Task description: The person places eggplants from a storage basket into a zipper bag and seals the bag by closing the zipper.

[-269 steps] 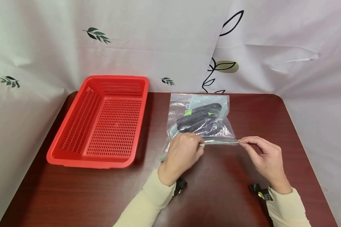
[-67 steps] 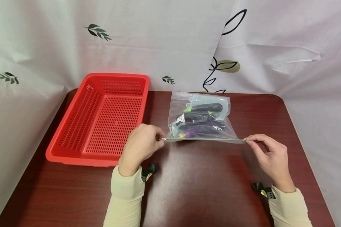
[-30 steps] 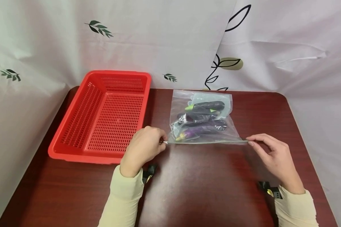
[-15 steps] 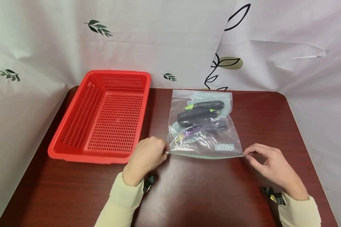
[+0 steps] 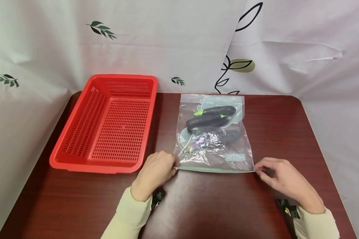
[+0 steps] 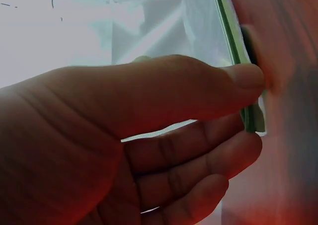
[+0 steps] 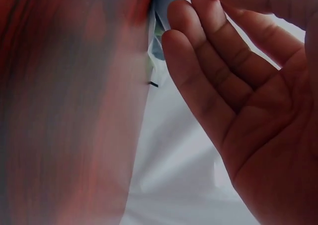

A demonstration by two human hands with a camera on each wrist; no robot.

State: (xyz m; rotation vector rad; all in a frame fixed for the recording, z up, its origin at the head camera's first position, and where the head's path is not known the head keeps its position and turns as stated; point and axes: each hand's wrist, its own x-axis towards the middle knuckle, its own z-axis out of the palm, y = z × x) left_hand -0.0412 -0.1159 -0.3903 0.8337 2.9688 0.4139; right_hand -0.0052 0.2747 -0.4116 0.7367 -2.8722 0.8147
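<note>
A clear zip bag (image 5: 206,161) lies flat on the table with dark eggplants (image 5: 207,121) inside. Its green zip edge (image 5: 213,171) faces the person; pale printed shapes show on the plastic. My left hand (image 5: 154,172) pinches the left end of that edge. In the left wrist view, the thumb (image 6: 243,78) presses on the green zip strip (image 6: 227,24), with the other fingers curled beneath. At the opposite end, my right hand (image 5: 284,176) pinches the right corner between thumb and forefinger. The right wrist view shows mostly its palm, the pinch being cut off at the top.
A red perforated plastic basket (image 5: 122,127) with nothing in it stands on the left of the dark red wooden table (image 5: 215,209). White curtains (image 5: 155,39) with leaf prints surround the table at the back and sides.
Earlier, the left hand slid left along the zip from its middle to the left end. Since then, both hands have brought the bag's edge down and nearer, and the bag has flattened.
</note>
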